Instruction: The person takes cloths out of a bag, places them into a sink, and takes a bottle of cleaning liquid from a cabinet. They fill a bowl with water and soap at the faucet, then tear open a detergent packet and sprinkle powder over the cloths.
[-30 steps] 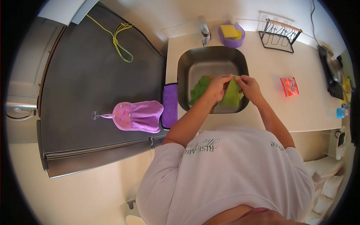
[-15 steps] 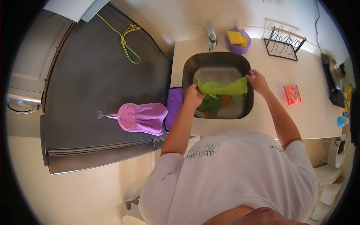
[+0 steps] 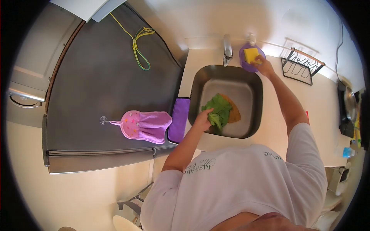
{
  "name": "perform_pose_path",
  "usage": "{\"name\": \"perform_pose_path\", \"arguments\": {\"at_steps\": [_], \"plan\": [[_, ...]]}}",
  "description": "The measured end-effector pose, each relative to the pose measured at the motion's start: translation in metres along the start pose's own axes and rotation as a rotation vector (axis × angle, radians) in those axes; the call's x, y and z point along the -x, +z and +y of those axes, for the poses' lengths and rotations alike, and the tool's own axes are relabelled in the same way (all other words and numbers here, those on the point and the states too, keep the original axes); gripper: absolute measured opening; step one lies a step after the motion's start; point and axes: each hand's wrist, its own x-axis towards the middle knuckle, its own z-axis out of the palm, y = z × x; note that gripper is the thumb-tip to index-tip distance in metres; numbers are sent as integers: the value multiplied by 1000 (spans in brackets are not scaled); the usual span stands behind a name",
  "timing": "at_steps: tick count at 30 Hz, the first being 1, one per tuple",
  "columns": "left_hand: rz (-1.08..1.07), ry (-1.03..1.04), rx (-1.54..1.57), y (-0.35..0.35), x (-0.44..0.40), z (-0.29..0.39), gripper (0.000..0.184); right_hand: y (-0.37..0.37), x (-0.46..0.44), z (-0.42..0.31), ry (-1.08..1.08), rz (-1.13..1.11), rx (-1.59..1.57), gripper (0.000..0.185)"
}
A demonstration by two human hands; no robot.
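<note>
My left hand [image 3: 203,119] is closed on a light green cloth [image 3: 215,121] at the left side of the steel sink [image 3: 256,111]. A darker green cloth [image 3: 219,103] lies against it, and a brown cloth [image 3: 234,112] rests on the sink bottom to the right. Beyond the sink's back right corner, my right hand [image 3: 263,66] reaches into the purple basin [image 3: 246,66]. Its fingers are pinched at the lower right edge of a yellow sponge [image 3: 251,55]; what lies between the fingertips is too small to make out.
The faucet [image 3: 227,52] stands behind the sink, left of the basin. A black rack [image 3: 300,67] is at the right. On the left are a pink towel [image 3: 148,126], a purple cloth [image 3: 179,119] and a yellow-green cord [image 3: 138,42]. A pan [image 3: 350,104] sits far right.
My right hand has let go of the light green cloth and moved up to the basin. The stretched cloth is now bunched by my left hand. The view has shifted.
</note>
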Motion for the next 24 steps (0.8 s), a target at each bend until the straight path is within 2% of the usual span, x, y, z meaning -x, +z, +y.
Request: {"name": "perform_pose_path", "arguments": {"at_steps": [3,6,12,14,16,18,21,24], "plan": [[62,-14,2,0,-7,0,39,-6,-10,2,-21,-13,9,48],[-24,12,32,9,-12,-1,40,9,-13,-4,23,76,22,47],[11,-36,52,14,-18,-1,41,30,-17,-25,-13,169,73,42],[54,-11,13,17,-10,0,41,20,-3,-55,64,307,331,41],[59,-5,20,15,-7,2,41,17,-10,-60,59,429,357,42],[29,-29,68,5,-5,-1,41,13,-39,-48,-21,527,150,44],[21,-40,82,-2,-4,-3,41,-6,-49,-59,76,162,47,48],[9,-37,77,7,3,-3,41,13,-33,-63,-2,131,313,60]]}}
